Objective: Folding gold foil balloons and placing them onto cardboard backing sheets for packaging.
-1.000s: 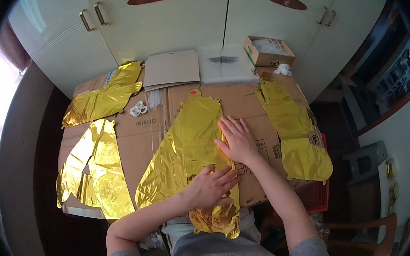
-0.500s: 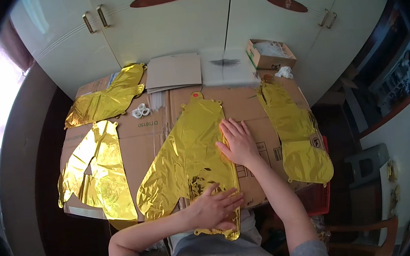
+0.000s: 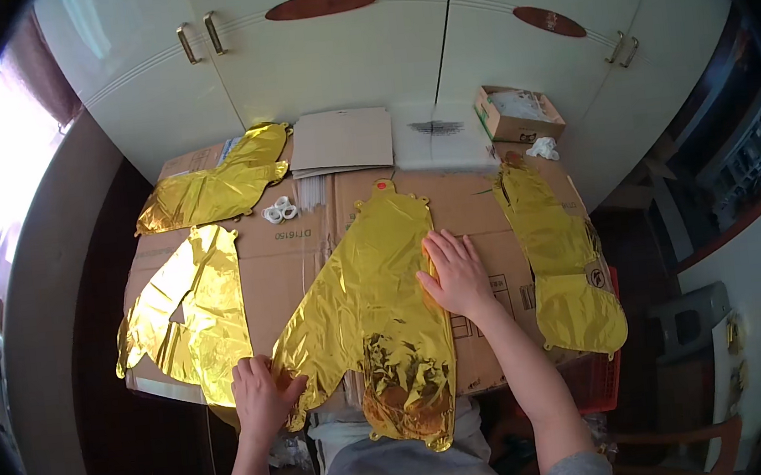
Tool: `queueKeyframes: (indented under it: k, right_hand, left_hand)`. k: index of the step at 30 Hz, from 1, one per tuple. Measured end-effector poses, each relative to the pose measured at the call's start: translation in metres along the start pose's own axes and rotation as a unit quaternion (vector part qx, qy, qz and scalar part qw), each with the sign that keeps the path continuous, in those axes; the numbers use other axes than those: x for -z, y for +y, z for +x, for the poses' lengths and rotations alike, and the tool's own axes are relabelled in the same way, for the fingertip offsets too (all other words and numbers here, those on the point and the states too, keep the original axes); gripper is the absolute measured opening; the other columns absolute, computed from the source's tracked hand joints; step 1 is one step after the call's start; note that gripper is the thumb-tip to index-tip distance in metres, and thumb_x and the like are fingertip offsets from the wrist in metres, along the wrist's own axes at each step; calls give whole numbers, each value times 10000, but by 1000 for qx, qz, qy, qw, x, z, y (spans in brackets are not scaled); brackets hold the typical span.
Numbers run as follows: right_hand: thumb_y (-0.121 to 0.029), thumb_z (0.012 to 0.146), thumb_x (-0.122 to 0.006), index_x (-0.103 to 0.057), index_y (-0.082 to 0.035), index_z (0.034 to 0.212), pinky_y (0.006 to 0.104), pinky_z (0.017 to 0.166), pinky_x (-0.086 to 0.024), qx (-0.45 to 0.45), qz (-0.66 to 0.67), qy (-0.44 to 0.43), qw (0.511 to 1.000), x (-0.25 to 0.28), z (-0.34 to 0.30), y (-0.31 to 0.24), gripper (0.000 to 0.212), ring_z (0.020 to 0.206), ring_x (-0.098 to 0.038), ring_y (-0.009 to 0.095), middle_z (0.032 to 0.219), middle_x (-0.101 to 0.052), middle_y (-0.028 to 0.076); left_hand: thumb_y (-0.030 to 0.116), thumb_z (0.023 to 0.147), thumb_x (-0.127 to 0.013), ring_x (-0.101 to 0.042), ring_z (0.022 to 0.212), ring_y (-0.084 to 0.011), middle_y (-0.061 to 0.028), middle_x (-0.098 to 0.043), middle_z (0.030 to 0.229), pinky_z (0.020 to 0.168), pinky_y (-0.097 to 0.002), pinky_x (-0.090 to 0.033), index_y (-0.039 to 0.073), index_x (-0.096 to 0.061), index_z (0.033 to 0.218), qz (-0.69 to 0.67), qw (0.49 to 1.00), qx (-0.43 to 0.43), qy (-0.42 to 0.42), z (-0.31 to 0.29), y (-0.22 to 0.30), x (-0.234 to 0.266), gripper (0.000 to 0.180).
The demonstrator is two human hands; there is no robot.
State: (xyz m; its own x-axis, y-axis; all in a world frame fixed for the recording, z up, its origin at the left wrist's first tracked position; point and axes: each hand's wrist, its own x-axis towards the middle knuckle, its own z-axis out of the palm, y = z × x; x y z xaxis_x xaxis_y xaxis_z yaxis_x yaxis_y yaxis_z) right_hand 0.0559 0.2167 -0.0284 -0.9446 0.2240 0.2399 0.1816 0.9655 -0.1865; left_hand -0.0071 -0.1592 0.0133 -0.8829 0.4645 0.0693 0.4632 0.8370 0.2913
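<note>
A flat gold foil balloon [image 3: 393, 273] with a slanting left leg lies in front of me, a red spot on its top tab. Its lower end hangs over the table's near edge, wrinkled and dark with reflections. My right hand [image 3: 455, 271] rests flat on its right edge, fingers extended. At the tip of the slanting leg is my left hand [image 3: 266, 397], fingers bent and thumb spread apart from them, touching the foil. Just left of that hand lies an A-shaped gold foil balloon [image 3: 212, 299].
Another gold foil balloon [image 3: 220, 184] lies far left, and one more [image 3: 562, 266] at the right. White rings [image 3: 279, 211], grey cardboard sheets [image 3: 341, 140], an open box [image 3: 520, 114] and crumpled white tissue [image 3: 542, 149] sit toward the back. Cardboard [image 3: 473, 201] covers the table; cabinets stand behind.
My left hand has moved left from the balloon's lower right part to the tip of its slanting leg. My right hand stays on the right edge. The view has shifted slightly.
</note>
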Motion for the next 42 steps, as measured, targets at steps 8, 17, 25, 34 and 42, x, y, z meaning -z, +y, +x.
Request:
queueKeyframes:
  k: [8,17,25,34,42]
  right_hand:
    - [-446,965,-485,-415,-50,1427,515,1185,-192,-14,22,-17,1000,4,0,0,612,1419,-319,293,1492,-400,129]
    - [-355,940,-574,-527,-63,1339,499,1150,-272,15,53,82,995,4,0,0,497,1369,-382,305,1417,-482,135]
    - [-203,840,-711,-614,-64,1155,378,772,-469,-16,398,3,917,35,-7,-54,357,729,-620,215,768,-661,39]
    - [-198,790,-718,-642,-151,1082,392,790,-418,40,277,-19,960,18,-19,-53,306,775,-614,217,712,-636,2]
    - [-119,740,-632,-687,-152,949,375,787,-408,99,217,16,971,15,-20,-56,219,786,-611,204,759,-667,9]
  left_hand:
    - [183,784,-762,-571,835,-248,-126,-561,910,747,-361,-481,-14,-611,860,-373,924,23,-84,8,1,0,260]
    - [178,792,-740,-554,772,-291,-113,-550,853,707,-408,-456,30,-588,711,-335,913,-232,22,19,89,2,227]
    - [287,769,-723,-569,848,-296,-104,-590,890,723,-426,-468,63,-642,789,-176,924,-340,-22,31,136,-35,240]
    - [384,837,-685,-578,992,-269,-74,-607,994,792,-424,-450,70,-652,940,-172,917,-351,-76,45,115,-14,333]
    - [441,885,-620,-360,1399,-294,-111,-431,1478,1110,-515,-296,74,-404,1442,-21,945,-322,-57,121,70,-28,701]
